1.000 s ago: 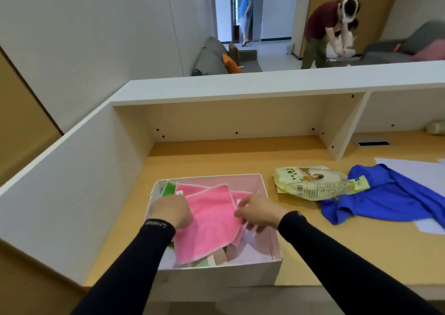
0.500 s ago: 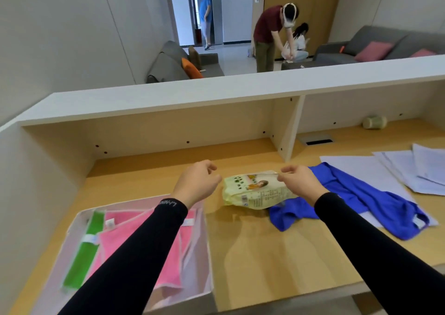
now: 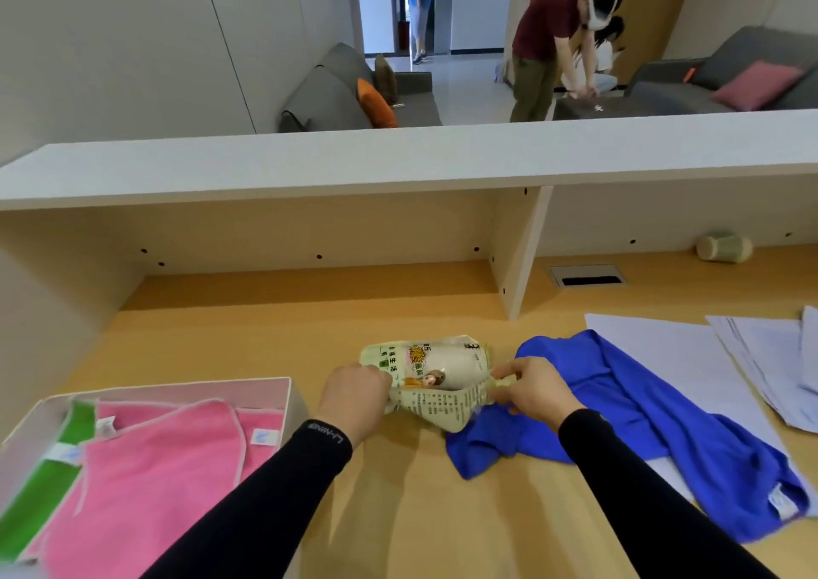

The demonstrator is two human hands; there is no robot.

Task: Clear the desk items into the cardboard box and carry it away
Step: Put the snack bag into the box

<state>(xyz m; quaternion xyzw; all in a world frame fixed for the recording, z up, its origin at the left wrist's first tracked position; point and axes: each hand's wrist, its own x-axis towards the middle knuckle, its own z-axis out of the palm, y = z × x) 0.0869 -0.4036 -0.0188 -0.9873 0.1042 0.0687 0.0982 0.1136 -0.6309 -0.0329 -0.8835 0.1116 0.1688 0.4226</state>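
A pale yellow-green food packet (image 3: 431,375) sits at the middle of the wooden desk, lifted slightly and bent. My left hand (image 3: 354,395) grips its left end and my right hand (image 3: 531,390) pinches its right end. The white cardboard box (image 3: 283,386) stands at the lower left; pink cloths (image 3: 150,481) and a green cloth (image 3: 53,468) lie in it. A blue garment (image 3: 642,414) is spread on the desk right of the packet, partly under my right hand.
White paper sheets (image 3: 708,348) lie on the desk at the right, partly under the blue garment. A small pale cylinder (image 3: 726,247) lies under the shelf at the back right, near a cable slot (image 3: 588,275). People stand beyond the white counter (image 3: 398,158).
My hands left the pink cloths in the box and moved right to the food packet. Both hands closed on its ends and lifted it slightly. The view turned right.
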